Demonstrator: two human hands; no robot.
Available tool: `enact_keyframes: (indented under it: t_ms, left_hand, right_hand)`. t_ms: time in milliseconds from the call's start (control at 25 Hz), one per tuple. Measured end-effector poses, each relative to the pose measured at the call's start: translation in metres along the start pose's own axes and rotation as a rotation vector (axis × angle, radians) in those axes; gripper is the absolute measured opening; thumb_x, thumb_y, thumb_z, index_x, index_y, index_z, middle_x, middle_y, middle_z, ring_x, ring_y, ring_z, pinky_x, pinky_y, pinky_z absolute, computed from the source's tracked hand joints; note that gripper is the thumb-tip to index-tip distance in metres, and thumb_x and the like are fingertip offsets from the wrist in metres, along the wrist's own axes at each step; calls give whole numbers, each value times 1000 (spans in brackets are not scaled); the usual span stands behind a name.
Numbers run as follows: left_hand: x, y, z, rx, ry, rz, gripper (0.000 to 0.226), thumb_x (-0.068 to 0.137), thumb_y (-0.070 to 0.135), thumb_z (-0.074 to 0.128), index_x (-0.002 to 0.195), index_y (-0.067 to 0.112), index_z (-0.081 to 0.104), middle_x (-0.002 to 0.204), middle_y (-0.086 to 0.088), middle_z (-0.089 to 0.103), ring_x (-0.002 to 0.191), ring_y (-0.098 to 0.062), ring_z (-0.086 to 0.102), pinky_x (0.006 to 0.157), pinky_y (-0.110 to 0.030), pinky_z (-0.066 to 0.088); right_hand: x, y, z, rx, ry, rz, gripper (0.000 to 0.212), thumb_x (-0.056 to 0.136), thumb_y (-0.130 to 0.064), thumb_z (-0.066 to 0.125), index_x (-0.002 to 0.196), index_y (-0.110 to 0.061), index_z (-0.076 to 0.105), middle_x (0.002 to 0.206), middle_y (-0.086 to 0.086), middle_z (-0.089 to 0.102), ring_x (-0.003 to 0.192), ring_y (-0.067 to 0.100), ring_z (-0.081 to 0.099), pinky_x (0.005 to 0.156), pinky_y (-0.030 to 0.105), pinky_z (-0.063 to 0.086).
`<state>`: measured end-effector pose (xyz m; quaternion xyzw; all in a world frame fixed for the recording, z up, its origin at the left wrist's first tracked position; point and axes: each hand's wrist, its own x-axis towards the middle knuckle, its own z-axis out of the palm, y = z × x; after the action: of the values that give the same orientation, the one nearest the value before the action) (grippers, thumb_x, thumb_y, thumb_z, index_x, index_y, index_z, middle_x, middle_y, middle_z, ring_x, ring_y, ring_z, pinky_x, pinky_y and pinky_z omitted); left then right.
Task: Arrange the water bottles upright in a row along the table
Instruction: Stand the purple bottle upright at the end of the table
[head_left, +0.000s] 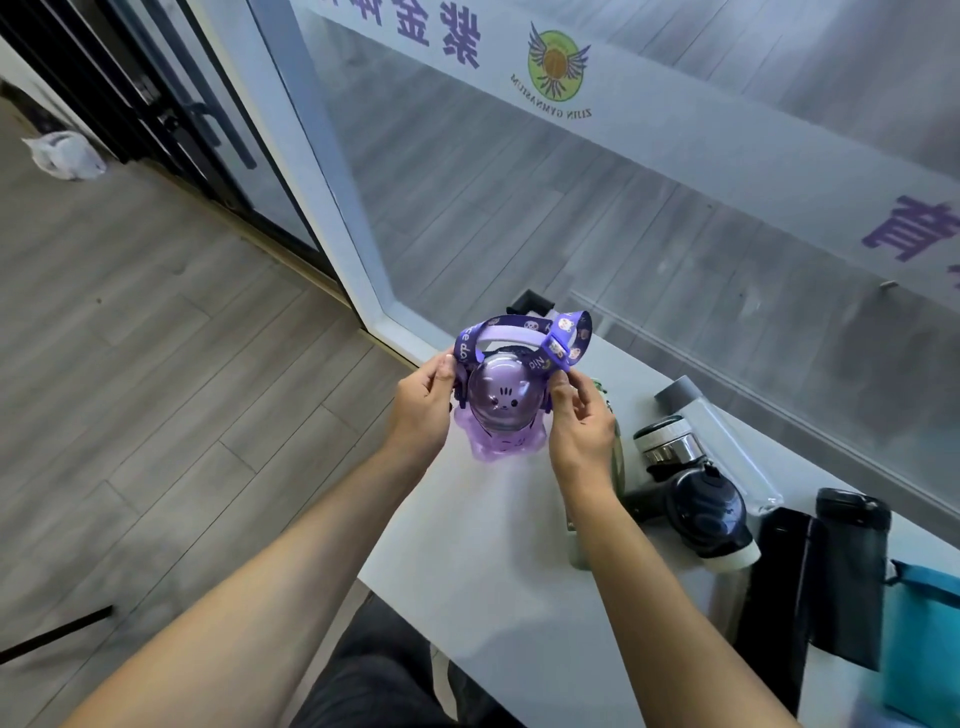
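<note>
A purple bottle (503, 415) with a domed cat-face lid stands upright near the left end of the white table (467, 561). Its purple printed strap (524, 332) arches above the lid. My left hand (423, 402) pinches the strap at the bottle's left side. My right hand (582, 415) pinches the strap on the right side. To the right, several bottles lie on their sides: a clear one with a grey cap (717, 431), a steel-banded one (667, 444), a dark-lidded one (709, 514), a black one (847, 571), and a pale green one (618, 457) partly hidden behind my right forearm.
A glass wall with purple lettering and a round logo (556, 65) runs along the table's far edge. A teal pouch (924, 644) lies at the right edge. Wooden floor spreads to the left, with a white plastic bag (65, 156) near the dark door frame.
</note>
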<state>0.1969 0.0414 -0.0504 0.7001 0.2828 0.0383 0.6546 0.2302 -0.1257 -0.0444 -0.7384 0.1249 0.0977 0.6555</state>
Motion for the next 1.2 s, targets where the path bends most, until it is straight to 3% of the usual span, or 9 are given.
enact_keyframes:
  t_ms: [120, 240, 480, 600, 720, 840, 960, 1120, 1200]
  left_hand:
    - [5, 1, 2, -4, 33, -6, 31, 99, 42, 53, 113, 25, 75, 90, 4, 73, 81, -12, 61, 86, -43, 56]
    - [17, 0, 4, 23, 83, -46, 37, 88, 56, 58, 95, 26, 79, 84, -7, 76, 74, -18, 60, 85, -56, 57]
    - [38, -2, 10, 102, 140, -110, 35, 79, 52, 67, 86, 19, 80, 66, 9, 71, 62, -14, 57, 74, -42, 57]
    - [41, -2, 8, 126, 136, -129, 31, 77, 42, 73, 98, 19, 77, 81, 4, 77, 72, -18, 69, 85, -48, 59]
    - [24, 3, 4, 270, 116, -28, 30, 90, 32, 67, 118, 22, 65, 104, 1, 70, 88, -18, 69, 91, -44, 56]
    - [-9, 3, -3, 390, 53, 93, 36, 95, 31, 61, 130, 30, 57, 122, 4, 58, 105, -14, 62, 95, -35, 51]
    - [-34, -7, -10, 400, -117, 106, 57, 90, 36, 69, 142, 34, 47, 137, 13, 46, 121, -3, 52, 96, -26, 46]
    - [-26, -17, -15, 408, -236, 173, 77, 84, 34, 79, 150, 29, 39, 150, 14, 33, 129, -5, 49, 100, -24, 47]
    - [-8, -13, -14, 390, -266, 199, 78, 82, 29, 80, 149, 24, 40, 149, 9, 37, 127, -6, 52, 100, -19, 47]
  right_hand:
    - [0, 3, -1, -17, 27, 12, 24, 100, -38, 59, 104, -19, 73, 87, -7, 72, 72, -4, 61, 65, 6, 43]
    - [2, 3, -2, -28, 46, 48, 27, 98, -38, 62, 97, -14, 72, 79, -8, 69, 61, -9, 56, 60, 3, 40]
    - [11, 6, -2, -40, 120, 202, 33, 89, -49, 70, 81, -17, 72, 79, 2, 74, 71, 13, 65, 68, 21, 50]
    - [11, 5, -1, -116, 165, 177, 23, 87, -41, 74, 95, -21, 67, 91, -1, 74, 82, 14, 69, 76, 25, 55]
    - [0, 5, -3, -207, 190, -5, 42, 88, -33, 72, 124, -24, 54, 108, -1, 62, 94, 14, 64, 82, 22, 50]
    - [-11, 14, -5, -342, 87, -168, 52, 93, -25, 64, 142, -24, 49, 124, -5, 55, 108, 9, 56, 97, 12, 39]
    - [-18, 20, -7, -330, -39, -149, 58, 94, -21, 64, 149, -21, 45, 136, -6, 51, 119, 2, 49, 103, 9, 37]
    - [-23, 19, -1, -233, -105, -45, 71, 90, -19, 72, 152, -21, 39, 141, -7, 48, 117, 2, 53, 84, -5, 38]
    - [-20, 15, 4, -195, -103, -21, 78, 86, -22, 78, 152, -24, 37, 141, -11, 49, 115, -7, 54, 87, -1, 42]
